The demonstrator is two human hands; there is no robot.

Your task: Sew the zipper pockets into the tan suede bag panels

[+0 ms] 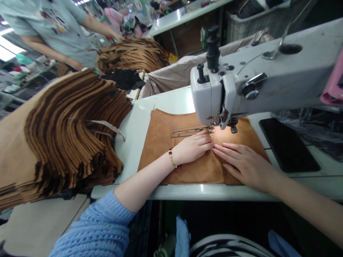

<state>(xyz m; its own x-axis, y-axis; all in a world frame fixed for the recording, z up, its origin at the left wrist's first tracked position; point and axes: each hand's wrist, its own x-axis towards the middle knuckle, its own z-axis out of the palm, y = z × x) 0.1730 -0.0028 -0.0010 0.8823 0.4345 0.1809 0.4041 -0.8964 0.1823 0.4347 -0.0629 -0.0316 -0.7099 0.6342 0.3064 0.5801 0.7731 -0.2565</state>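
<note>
A brown leather panel (160,153) lies flat on the white sewing table under the head of a sewing machine (209,96). A zipper (190,131) is set in a slot in the panel, its right end close to the lit needle area. Just below that end, my left hand (194,147) rests on the leather, fingers stretched out and close together. My right hand (243,164) lies flat on the panel's right part, fingers extended toward the left hand's fingertips. Neither hand grips anything.
A tall stack of brown leather pieces (66,132) stands at the left. On the right lies a black phone (289,144) near crumpled clear plastic (316,128). Behind the table, a co-worker (59,32) stands by a pile of brown strips (134,53).
</note>
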